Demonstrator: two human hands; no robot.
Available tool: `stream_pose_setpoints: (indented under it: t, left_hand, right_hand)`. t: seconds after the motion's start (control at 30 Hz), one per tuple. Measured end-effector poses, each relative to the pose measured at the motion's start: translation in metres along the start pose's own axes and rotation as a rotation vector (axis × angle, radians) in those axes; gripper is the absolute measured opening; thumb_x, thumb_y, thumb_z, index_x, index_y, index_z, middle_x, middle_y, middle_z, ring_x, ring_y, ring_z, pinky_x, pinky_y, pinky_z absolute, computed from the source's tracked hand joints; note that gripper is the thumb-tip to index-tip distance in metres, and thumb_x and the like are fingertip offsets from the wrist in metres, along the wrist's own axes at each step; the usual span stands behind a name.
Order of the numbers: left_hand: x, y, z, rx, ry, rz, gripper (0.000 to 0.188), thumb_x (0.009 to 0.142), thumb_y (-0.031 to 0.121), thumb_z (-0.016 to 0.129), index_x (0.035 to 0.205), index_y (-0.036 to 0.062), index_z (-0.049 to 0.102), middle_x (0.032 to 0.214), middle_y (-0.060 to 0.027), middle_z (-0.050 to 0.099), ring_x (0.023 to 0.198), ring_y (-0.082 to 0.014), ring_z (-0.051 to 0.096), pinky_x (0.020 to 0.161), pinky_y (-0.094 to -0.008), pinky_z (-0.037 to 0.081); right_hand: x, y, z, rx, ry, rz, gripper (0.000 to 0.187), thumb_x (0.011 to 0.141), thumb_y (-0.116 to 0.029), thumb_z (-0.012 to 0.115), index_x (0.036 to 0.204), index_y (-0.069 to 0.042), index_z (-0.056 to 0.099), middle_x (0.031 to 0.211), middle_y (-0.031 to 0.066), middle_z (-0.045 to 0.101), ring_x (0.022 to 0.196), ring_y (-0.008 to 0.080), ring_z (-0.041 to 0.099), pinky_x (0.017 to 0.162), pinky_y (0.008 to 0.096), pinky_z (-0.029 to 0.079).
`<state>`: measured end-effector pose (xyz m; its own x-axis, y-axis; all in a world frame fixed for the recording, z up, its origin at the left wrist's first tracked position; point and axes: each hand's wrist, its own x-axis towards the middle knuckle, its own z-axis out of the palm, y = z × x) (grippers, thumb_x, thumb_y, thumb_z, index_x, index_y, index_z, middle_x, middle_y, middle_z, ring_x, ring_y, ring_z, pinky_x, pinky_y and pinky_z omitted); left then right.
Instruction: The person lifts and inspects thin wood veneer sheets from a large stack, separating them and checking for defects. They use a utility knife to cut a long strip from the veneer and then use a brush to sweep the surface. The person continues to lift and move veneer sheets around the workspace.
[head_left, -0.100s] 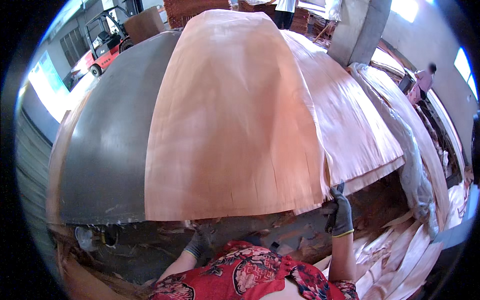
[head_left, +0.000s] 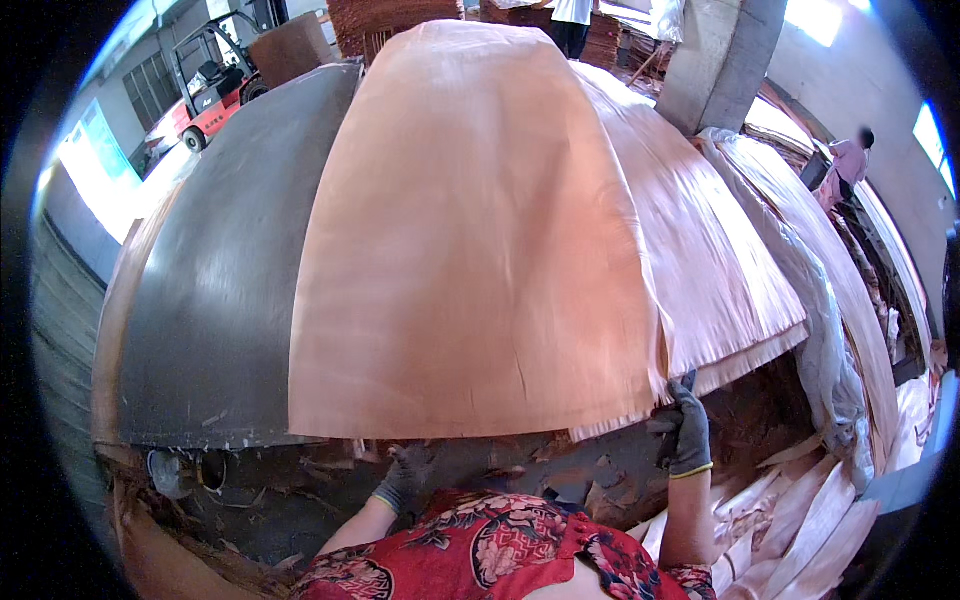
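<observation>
Veneer sheet [head_left: 465, 250] lies beside the dark panel [head_left: 225, 280], right hand [head_left: 687, 430] pinching its near right corner, left hand [head_left: 407, 475] gripping or not I can't tell, and gentle, even tension should spare it splitting

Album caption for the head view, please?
Broad tan sheet, gloved right hand at its corner, gloved left hand near its edge.

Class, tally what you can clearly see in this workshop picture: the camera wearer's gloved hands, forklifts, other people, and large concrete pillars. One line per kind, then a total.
Gloved hands: 2 (left hand, right hand)
Forklifts: 1 (red forklift)
Other people: 2 (person in pink, partly visible person at the top)
Concrete pillars: 1 (grey pillar)
Total: 6
</observation>
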<state>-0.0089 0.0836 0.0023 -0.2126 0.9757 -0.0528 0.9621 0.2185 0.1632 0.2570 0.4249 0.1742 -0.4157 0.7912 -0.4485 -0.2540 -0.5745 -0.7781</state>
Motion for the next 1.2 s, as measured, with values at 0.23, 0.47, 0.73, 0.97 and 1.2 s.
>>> stream_pose_setpoints:
  t: [0.23, 0.47, 0.73, 0.97, 1.2]
  left_hand:
    - [0.166, 0.077, 0.048, -2.17, 0.984, -0.718, 0.073, 0.081, 0.064, 0.034, 0.135, 0.0139, 0.03, 0.138, -0.0049, 0.03, 0.124, -0.025, 0.031, 0.103, -0.0398, 0.024]
    - [0.305, 0.122, 0.022, -1.809, 1.151, -0.981, 0.041, 0.08, 0.033, 0.059, 0.11, 0.0057, 0.052, 0.104, -0.0078, 0.055, 0.094, -0.022, 0.054, 0.079, -0.0387, 0.047]
    - [0.435, 0.187, 0.028, -1.652, 1.223, -0.963, 0.038, 0.08, 0.028, 0.057, 0.109, 0.0027, 0.054, 0.104, -0.0077, 0.055, 0.093, -0.0207, 0.054, 0.081, -0.0359, 0.045]
    - [0.51, 0.263, 0.062, -1.806, 1.266, -0.945, 0.043, 0.082, 0.029, 0.056, 0.114, -0.0003, 0.051, 0.11, -0.0096, 0.053, 0.097, -0.02, 0.052, 0.085, -0.0331, 0.043]
    - [0.562, 0.312, 0.083, -1.755, 1.215, -0.927, 0.044, 0.083, 0.022, 0.054, 0.116, -0.0051, 0.048, 0.115, -0.0103, 0.052, 0.102, -0.019, 0.05, 0.089, -0.0298, 0.039]
  right_hand:
    - [0.129, -0.092, -0.17, -0.041, -0.062, 0.087, 0.006, 0.085, -0.019, 0.053, 0.089, -0.016, 0.049, 0.049, -0.0042, 0.036, 0.035, 0.0069, 0.031, 0.033, 0.0216, 0.028]
    - [0.25, -0.196, -0.252, -0.203, -0.06, -0.008, 0.017, 0.082, -0.021, 0.059, 0.078, -0.008, 0.05, 0.052, -0.002, 0.04, 0.038, 0.0094, 0.036, 0.035, 0.0247, 0.03]
    - [0.351, -0.273, -0.32, -0.353, 0.029, -0.078, 0.017, 0.081, -0.021, 0.059, 0.073, -0.008, 0.051, 0.052, 0.0, 0.043, 0.035, 0.0096, 0.037, 0.033, 0.0242, 0.03]
    - [0.414, -0.32, -0.38, -0.507, 0.125, -0.135, 0.014, 0.082, -0.02, 0.058, 0.076, -0.008, 0.053, 0.052, -0.0012, 0.042, 0.034, 0.0091, 0.037, 0.032, 0.0248, 0.03]
    - [0.466, -0.346, -0.438, -0.587, 0.144, -0.169, 0.015, 0.082, -0.019, 0.055, 0.08, -0.005, 0.059, 0.052, -0.0011, 0.045, 0.037, 0.0079, 0.04, 0.035, 0.0229, 0.032]
